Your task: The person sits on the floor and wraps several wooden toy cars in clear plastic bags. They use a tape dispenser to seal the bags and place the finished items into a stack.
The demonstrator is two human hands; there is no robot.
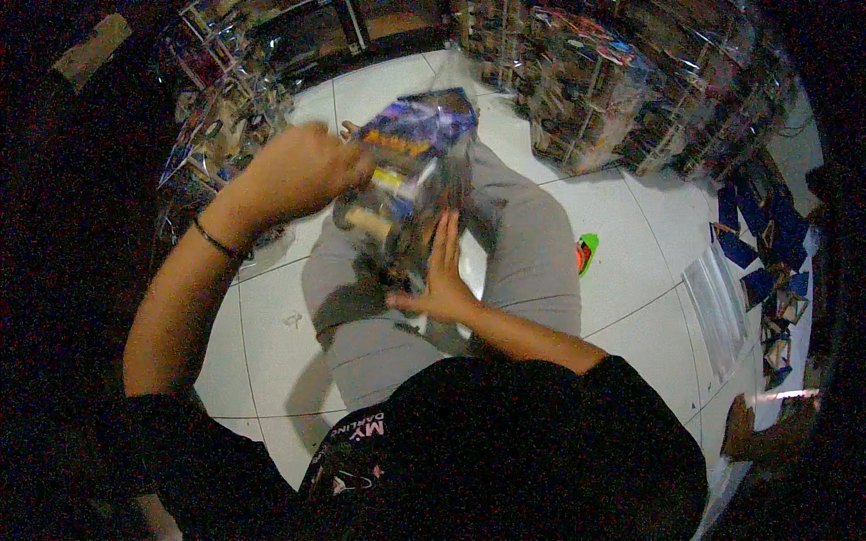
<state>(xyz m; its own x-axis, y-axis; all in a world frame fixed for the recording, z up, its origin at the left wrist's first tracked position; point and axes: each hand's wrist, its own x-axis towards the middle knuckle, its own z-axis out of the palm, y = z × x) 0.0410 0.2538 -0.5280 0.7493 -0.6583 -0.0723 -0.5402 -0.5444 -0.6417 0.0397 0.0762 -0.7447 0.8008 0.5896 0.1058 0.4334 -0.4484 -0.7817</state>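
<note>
A clear plastic package (424, 126) with a purple and blue printed card at its far end stands between my grey-trousered legs. Yellow, white and dark items show blurred inside it. My left hand (311, 171) is closed at the package's upper left side, its fingers curled. What it pinches, if anything, is too smeared to make out. Low on the right side of the package lies my right hand (442, 284), fingers stretched out against the plastic and thumb spread to the left.
Many similar plastic packs (613, 90) are heaped at the far right, with another pile (234, 117) at the far left. A green and orange piece (587, 253) lies on the white tiles right of my leg. Flat clear bags (717, 311) and dark blue cards (762, 221) are farther right.
</note>
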